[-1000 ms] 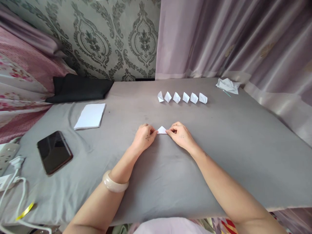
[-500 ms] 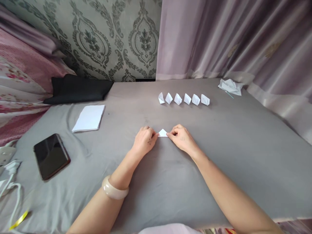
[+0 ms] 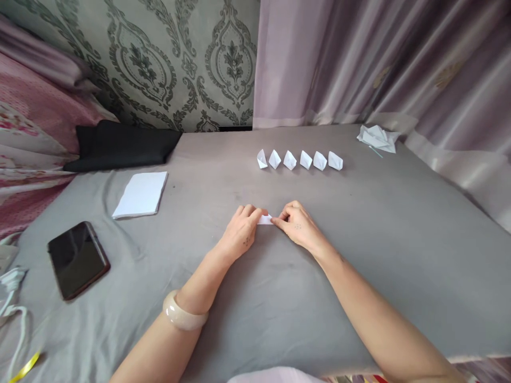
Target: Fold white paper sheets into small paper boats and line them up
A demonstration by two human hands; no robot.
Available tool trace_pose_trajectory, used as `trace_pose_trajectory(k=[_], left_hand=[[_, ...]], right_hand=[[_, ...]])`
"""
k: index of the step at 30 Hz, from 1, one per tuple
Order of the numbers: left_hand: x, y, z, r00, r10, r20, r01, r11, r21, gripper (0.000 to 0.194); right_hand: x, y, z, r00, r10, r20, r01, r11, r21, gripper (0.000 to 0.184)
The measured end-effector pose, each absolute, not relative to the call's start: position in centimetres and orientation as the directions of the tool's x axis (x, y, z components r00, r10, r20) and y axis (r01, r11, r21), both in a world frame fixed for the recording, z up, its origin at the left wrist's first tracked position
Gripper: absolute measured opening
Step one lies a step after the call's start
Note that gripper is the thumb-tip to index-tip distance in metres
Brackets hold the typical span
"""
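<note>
Left hand (image 3: pixel 241 231) partly hides the paper (image 3: pixel 265 220), grip unclear; right hand (image 3: pixel 298 226) pinches its right end; near left, a cable (image 3: pixel 22 331) is cut off.

Grey cloth-covered table (image 3: pixel 407 239) beneath phone (image 3: pixel 79 259), paper stack (image 3: pixel 141 195), six folded papers (image 3: pixel 290 160)

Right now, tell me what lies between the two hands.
The head view shows a folded white paper between the left hand and right hand, touching both.

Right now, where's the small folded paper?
Head view, near centre: the small folded paper is between the left hand and right hand, nearer the person than the six paper shapes.
</note>
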State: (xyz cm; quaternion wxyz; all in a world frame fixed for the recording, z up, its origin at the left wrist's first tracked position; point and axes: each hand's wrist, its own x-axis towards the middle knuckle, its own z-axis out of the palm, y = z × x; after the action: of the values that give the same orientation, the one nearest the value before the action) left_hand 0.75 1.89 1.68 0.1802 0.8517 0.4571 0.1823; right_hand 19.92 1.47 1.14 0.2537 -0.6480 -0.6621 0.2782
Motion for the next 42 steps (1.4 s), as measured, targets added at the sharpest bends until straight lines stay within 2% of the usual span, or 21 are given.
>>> trace_pose_trajectory(k=[2,7,9,11,13,15,22,26,32,38,42], left_hand=[[0.6,2.0,1.3,0.557,0.816,0.156,0.664,-0.55,0.506,0.039],[0.1,2.3,0.6,0.558,0.809,0.186,0.634,-0.561,0.532,0.038],[0.1,2.4,0.4,0.555,0.809,0.193,0.634,-0.562,0.531,0.039],[0.2,2.4,0.4,0.544,0.816,0.195,0.64,-0.553,0.533,0.039],[0.3,2.4,0.4,0.533,0.824,0.193,0.649,-0.545,0.531,0.04],[0.4,2.4,0.6,0.529,0.828,0.184,0.663,-0.539,0.519,0.041],[0.6,2.0,1.5,0.383,0.922,0.059,0.788,-0.36,0.5,0.036],[0.6,1.9,1.3,0.301,0.952,0.063,0.792,-0.286,0.54,0.032],[0.1,2.0,0.8,0.325,0.944,0.061,0.776,-0.303,0.554,0.03],[0.3,2.2,1.2,0.329,0.944,0.035,0.775,-0.291,0.561,0.029],[0.4,2.1,1.3,0.283,0.957,0.064,0.763,-0.266,0.589,0.021]], right_hand=[[20.3,1.5,1.1,-0.05,0.999,-0.011,0.707,0.028,-0.707,0.024],[20.9,1.4,1.3,-0.067,0.997,0.026,0.692,0.065,-0.719,0.016],[20.6,1.0,1.4,-0.086,0.993,0.082,0.693,0.119,-0.711,0.008],[19.9,0.3,1.7,-0.12,0.976,0.182,0.694,0.214,-0.687,0.011],[18.9,-0.7,2.1,-0.174,0.942,0.287,0.714,0.321,-0.622,0.023],[17.8,-1.7,2.4,-0.23,0.921,0.314,0.758,0.372,-0.536,0.028],[15.8,-3.3,2.5,-0.306,0.915,0.261,0.914,0.36,-0.19,0.028],[15.7,-3.3,2.3,-0.347,0.91,0.227,0.924,0.373,-0.081,0.024],[16.2,-2.8,2.1,-0.397,0.886,0.238,0.906,0.42,-0.051,0.032],[16.4,-2.0,2.1,-0.424,0.874,0.239,0.892,0.449,-0.058,0.031],[16.3,-2.0,2.3,-0.408,0.885,0.225,0.899,0.433,-0.073,0.034]])
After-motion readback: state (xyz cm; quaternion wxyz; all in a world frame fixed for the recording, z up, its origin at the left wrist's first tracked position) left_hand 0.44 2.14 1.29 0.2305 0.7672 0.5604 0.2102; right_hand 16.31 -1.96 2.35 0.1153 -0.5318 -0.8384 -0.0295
